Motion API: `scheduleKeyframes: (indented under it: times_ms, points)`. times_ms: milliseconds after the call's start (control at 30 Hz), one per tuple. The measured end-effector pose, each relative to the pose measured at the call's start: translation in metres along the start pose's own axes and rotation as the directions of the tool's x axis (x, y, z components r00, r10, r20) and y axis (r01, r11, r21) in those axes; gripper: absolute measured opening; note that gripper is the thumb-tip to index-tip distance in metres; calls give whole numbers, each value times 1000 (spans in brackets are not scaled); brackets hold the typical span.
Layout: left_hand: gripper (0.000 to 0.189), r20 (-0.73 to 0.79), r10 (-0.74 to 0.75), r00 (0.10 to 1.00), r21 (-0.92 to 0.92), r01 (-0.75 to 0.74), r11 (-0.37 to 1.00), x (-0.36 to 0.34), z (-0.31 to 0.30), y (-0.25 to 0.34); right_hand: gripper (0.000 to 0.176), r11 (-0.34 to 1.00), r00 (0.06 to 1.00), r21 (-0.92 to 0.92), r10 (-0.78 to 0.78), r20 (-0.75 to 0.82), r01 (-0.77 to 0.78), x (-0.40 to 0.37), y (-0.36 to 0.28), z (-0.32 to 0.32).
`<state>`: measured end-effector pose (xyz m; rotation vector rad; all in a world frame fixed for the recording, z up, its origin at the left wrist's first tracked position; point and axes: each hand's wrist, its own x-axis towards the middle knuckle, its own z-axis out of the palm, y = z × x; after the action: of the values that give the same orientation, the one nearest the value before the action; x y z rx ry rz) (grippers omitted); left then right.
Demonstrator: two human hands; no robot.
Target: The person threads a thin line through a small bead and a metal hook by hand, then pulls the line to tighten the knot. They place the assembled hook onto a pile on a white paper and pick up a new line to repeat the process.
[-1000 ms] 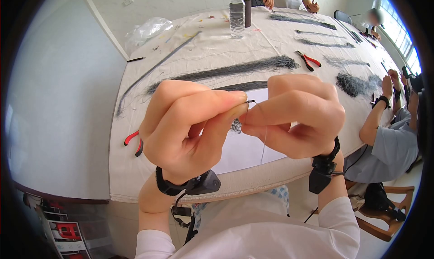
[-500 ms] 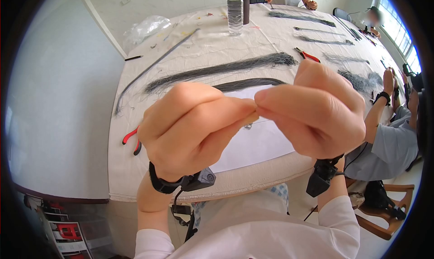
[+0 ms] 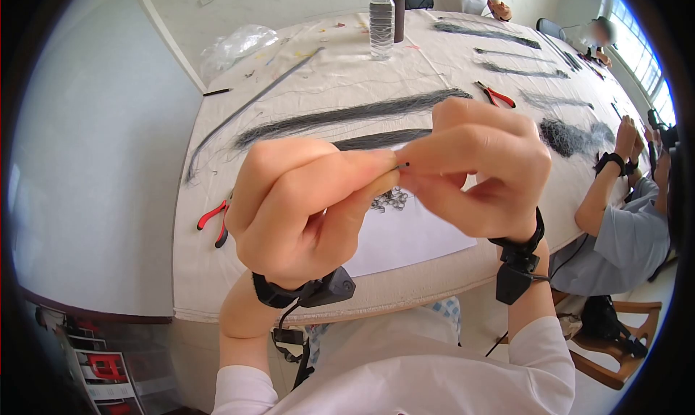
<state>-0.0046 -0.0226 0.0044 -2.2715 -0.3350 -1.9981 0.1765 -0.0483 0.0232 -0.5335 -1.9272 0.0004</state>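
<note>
At the counter's [image 3: 326, 71] far side, a clear bottle [image 3: 381, 25], colourless contents, stood beside a dark flask [image 3: 398, 17] (contents hidden). L hand [image 3: 297, 201]: fingers pinched a thin dark piece [image 3: 407, 164], end protruding, above the white paper [image 3: 416, 241]. R hand [image 3: 489, 165]: fingers bunched just beside same; whether gripping anything, couldn't tell. Cf. half a sec. earlier: end had come into view, more small rings [image 3: 391, 200] showed.

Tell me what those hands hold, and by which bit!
The left hand pinches a thin dark piece near its tip; any hold by the right hand is unclear.
</note>
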Motion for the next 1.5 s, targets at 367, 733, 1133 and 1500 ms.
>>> scheduleKeyframes:
  times_ms: [367, 733, 1133, 1500]
  points:
    - [26, 27, 48, 998, 44, -49, 998, 5, -2, -2, 30, 947, 952, -154, -297, -74, 283, 1, -6, 1]
    - [21, 125, 34, 992, 17, -37, 999, 11, -8, 1, 33, 917, 945, -251, -325, -24, 309, -1, -7, -10]
    - [25, 148, 37, 988, -25, -34, 999, 9, -4, -1, 22, 954, 991, -276, -130, -18, 120, 3, -6, -9]
    - [22, 56, -12, 998, -4, 13, 1000, 3, 2, -6, 20, 994, 999, -102, 34, -32, -37, 1, 7, 2]
